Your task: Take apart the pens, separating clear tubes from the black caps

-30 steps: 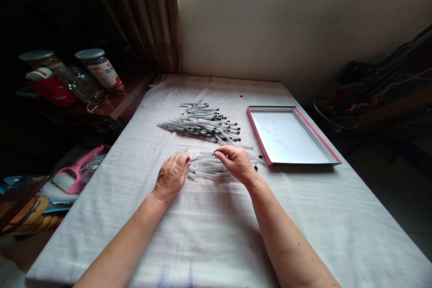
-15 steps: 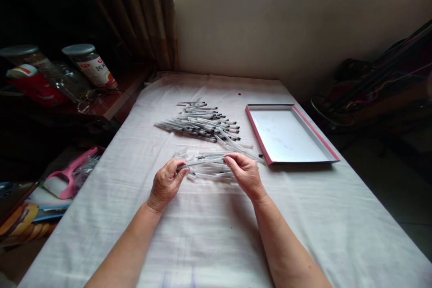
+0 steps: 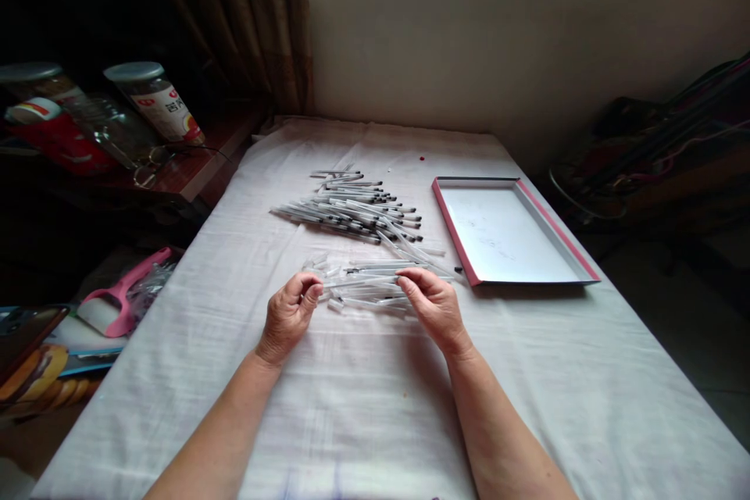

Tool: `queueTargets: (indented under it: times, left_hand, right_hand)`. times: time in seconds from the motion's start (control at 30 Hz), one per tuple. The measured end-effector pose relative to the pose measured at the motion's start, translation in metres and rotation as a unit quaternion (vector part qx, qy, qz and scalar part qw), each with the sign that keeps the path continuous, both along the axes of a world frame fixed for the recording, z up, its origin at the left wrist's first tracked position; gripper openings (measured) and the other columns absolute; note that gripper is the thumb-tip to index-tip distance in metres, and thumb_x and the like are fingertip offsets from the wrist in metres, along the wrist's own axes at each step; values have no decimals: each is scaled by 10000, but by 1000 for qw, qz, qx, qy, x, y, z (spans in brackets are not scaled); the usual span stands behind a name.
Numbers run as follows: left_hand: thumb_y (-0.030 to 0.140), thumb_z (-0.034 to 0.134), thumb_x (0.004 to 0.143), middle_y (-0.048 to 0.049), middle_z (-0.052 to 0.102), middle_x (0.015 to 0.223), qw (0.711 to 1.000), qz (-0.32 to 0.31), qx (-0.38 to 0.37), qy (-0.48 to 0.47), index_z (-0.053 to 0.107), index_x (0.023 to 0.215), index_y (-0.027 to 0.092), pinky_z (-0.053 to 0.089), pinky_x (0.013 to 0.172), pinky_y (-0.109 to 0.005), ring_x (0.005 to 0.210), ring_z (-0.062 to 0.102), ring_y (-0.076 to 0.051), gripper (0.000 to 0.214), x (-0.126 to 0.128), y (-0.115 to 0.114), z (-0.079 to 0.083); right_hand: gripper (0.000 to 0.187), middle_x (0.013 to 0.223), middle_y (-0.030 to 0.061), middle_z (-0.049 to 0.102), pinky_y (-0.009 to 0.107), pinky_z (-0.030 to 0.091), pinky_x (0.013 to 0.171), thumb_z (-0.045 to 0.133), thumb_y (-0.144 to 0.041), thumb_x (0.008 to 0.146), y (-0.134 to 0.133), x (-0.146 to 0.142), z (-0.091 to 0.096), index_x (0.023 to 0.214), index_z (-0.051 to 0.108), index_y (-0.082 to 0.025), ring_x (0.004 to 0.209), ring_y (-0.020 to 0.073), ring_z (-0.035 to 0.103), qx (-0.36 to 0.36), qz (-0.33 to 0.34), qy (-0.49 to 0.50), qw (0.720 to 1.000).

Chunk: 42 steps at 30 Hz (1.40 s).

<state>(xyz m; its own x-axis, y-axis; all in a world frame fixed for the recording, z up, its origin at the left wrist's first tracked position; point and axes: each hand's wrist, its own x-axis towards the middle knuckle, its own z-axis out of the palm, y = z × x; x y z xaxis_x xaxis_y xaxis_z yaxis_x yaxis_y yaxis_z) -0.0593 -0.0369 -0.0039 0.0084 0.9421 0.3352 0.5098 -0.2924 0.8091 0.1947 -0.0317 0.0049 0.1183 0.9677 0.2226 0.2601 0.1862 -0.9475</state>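
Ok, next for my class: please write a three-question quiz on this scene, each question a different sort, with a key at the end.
1. Multiple choice: what lies between the left hand and the right hand?
A) jars
B) slender translucent tubes
C) eyeglasses

2. True or false: the pink-edged tray lies to the right of the larger pile of pen-like sticks.

3. Open: what colour are most of the stick ends on the side of that pile facing the tray?

Key:
1. B
2. True
3. Black
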Motion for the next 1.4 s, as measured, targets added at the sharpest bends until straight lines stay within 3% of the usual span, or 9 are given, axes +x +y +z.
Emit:
queueTargets:
  times: [0.2, 0.47, 0.67, 0.87, 1.0, 1.17, 1.3, 1.4]
  left_hand:
    - [437, 614, 864, -4, 657, 751, 999, 2, -19, -46, 604, 1037, 198, 484, 568, -205, 603, 606, -117, 295, -1, 1, -2]
    - [480, 544, 899, 4, 615, 632, 998, 4, -49, -32, 634, 903, 176, 450, 516, -203, 503, 545, -105, 317, -6, 3, -1]
    - [456, 637, 836, -21, 681, 815, 998, 7, -47, -46, 616, 1052, 198, 483, 572, -203, 621, 611, -116, 338, -2, 2, -1]
    - [470, 559, 892, 4, 628, 640, 999, -5, -47, -17, 636, 957, 179, 472, 551, -214, 541, 584, -120, 308, -4, 2, 0]
    - [447, 619, 859, -13, 674, 780, 999, 5, -30, -26, 614, 1070, 198, 486, 585, -214, 604, 606, -120, 327, -3, 1, 0]
    - [462, 560, 896, 2, 613, 660, 1000, -15, -13, 20, 642, 899, 188, 450, 563, -227, 551, 546, -126, 286, -2, 0, 5]
    - [518, 420, 952, 7, 518, 546, 996, -81, -21, 22, 559, 626, 187, 425, 542, -236, 523, 524, -131, 486, -1, -1, 14]
    - [540, 394, 958, 13, 462, 479, 995, -86, -51, -4, 486, 517, 189, 402, 504, -235, 474, 486, -119, 571, 1, -2, 17]
  right_hand:
    - [185, 751, 50, 730, 291, 517, 649, 636, -356, 823, -2, -4, 1, 814, 733, -199, 688, 183, 663, -12, -3, -16, 1000]
    - [177, 825, 63, 747, 298, 526, 680, 651, -351, 806, -2, -6, -1, 854, 740, -206, 742, 192, 676, -14, 12, 0, 1000]
    - [203, 765, 55, 736, 296, 526, 660, 628, -375, 823, -3, -5, 1, 805, 727, -198, 702, 185, 663, -22, 3, -18, 1000]
    - [184, 831, 64, 746, 297, 532, 665, 655, -357, 806, -3, -5, 1, 872, 735, -205, 739, 192, 679, -19, 15, -5, 1000]
    - [181, 830, 65, 746, 295, 531, 656, 649, -359, 811, -3, -6, 0, 861, 732, -207, 739, 191, 677, -21, 16, -7, 1000]
    - [162, 824, 58, 738, 291, 525, 653, 645, -338, 824, -3, -3, 1, 868, 733, -210, 732, 183, 668, -6, 26, -15, 1000]
    - [172, 862, 56, 734, 288, 524, 642, 642, -338, 835, -2, 3, 2, 896, 741, -211, 718, 170, 654, 13, 27, -22, 999]
    - [173, 855, 54, 732, 288, 525, 638, 645, -340, 833, -2, 5, 4, 889, 745, -212, 708, 167, 647, 11, 30, -19, 999]
